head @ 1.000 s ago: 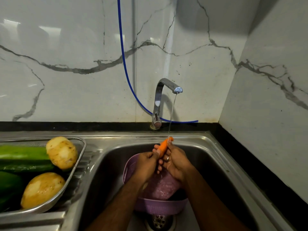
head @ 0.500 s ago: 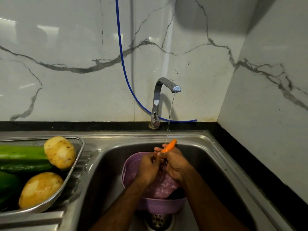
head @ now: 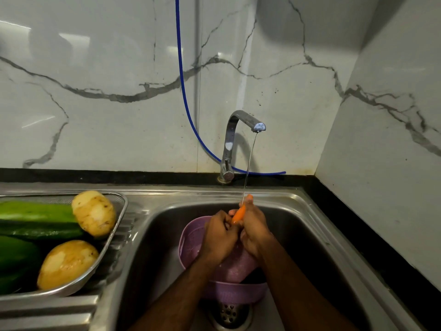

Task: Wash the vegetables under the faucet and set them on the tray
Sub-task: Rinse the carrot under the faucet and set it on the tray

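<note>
Two forearms are seen reaching up from the bottom edge into the steel sink (head: 310, 225), above the drain (head: 229, 314) and a lilac colander (head: 191, 237) that is set in the basin. An orange carrot (head: 239, 214) is held between both hands over the colander: the left hand (head: 218, 235) is curled around its lower part, and the right hand (head: 254, 229) is wrapped around it from the other side, so that only a short orange length and the tip are shown between the fingers. A thin stream of water from the chrome faucet (head: 235, 139) is met by the carrot's upper end. To the left, on the draining board, a metal tray (head: 119, 223) is loaded with two potatoes (head: 94, 212) (head: 66, 263) and green cucumbers (head: 35, 218). Behind the faucet, a blue hose (head: 182, 91) is run down the marble wall (head: 95, 68) and along the black ledge.
</note>
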